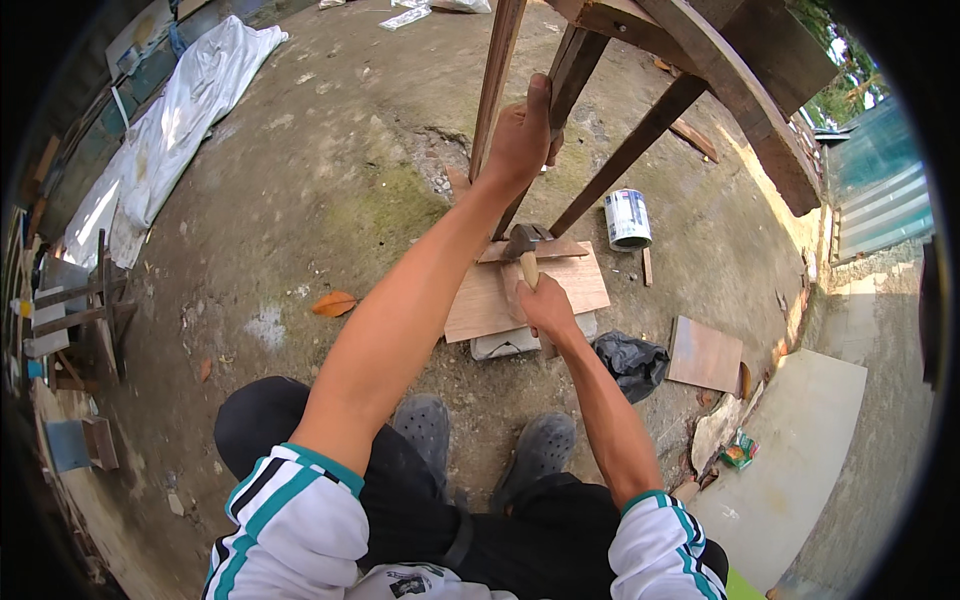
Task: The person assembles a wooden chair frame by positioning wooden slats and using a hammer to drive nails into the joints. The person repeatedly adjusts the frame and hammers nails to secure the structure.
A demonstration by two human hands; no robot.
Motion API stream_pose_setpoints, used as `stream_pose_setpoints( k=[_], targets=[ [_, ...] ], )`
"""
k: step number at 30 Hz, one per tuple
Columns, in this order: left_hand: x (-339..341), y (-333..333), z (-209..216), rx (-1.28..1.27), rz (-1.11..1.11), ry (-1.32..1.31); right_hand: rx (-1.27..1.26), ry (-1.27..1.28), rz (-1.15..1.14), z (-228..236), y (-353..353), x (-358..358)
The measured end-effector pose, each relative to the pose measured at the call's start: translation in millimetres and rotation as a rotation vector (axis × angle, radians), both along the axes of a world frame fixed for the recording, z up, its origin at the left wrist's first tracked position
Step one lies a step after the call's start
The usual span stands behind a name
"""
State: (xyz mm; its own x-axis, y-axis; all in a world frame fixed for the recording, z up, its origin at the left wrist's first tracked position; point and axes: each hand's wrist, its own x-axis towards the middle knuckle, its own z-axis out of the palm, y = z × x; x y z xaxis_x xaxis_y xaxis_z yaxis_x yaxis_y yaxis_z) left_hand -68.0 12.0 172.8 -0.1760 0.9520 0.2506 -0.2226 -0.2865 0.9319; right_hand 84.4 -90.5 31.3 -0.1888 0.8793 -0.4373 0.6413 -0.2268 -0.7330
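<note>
1. We find the hammer (529, 268) in the right hand (548, 303), whose grip is closed around the handle. The butt of the handle shows below the fist, on the side toward our feet.

2. The handle's long axis points away from our body, and the hammer's head sits at the far end, just beyond the knuckles.

3. We see that head directly over the wooden strip (565, 250), close to the strip's middle. From this angle we cannot tell whether metal and wood touch.

4. The strip's long axis runs left to right, so handle and strip cross nearly at right angles. That crossing is the relation we judge most important here.

5. Our left hand (520, 135) is wrapped around a dark wooden leg (578, 65) of the frame (690, 40), thumb pointing up along it. The leg slants down from upper right toward the left part of the strip.

6. Of our two hands, the right is clearly nearer the strip; the left is well apart from it, higher up the leg.

7. Under the strip we have a flat plywood board (480, 308), and a pale block (500, 345) shows beneath the board's near edge.

8. To the right, the paint can (628, 220) stands apart from the board.
</note>
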Motion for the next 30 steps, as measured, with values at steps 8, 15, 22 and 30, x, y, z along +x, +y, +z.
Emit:
stream_pose_setpoints(
  k=[8, 15, 22, 30],
  targets=[
    [-14.2, 2.8, 0.1, -0.033, -0.122, 0.058, 0.079, 0.07, -0.131, 24.3, 17.5, 14.9],
    [-5.4, 5.4, -0.7, -0.15, -0.057, 0.037, 0.0, -0.046, -0.121, 0.9, 14.6, 38.9],
    [-14.8, 14.3, -1.0, -0.158, 0.105, -0.023, -0.049, 0.133, -0.171, -11.6, 5.9, 34.0],
    [-6.5, 6.5, -5.1, -0.084, 0.066, 0.003, 0.132, 0.107, -0.086, 9.2, 16.1, 23.2]
  ],
)
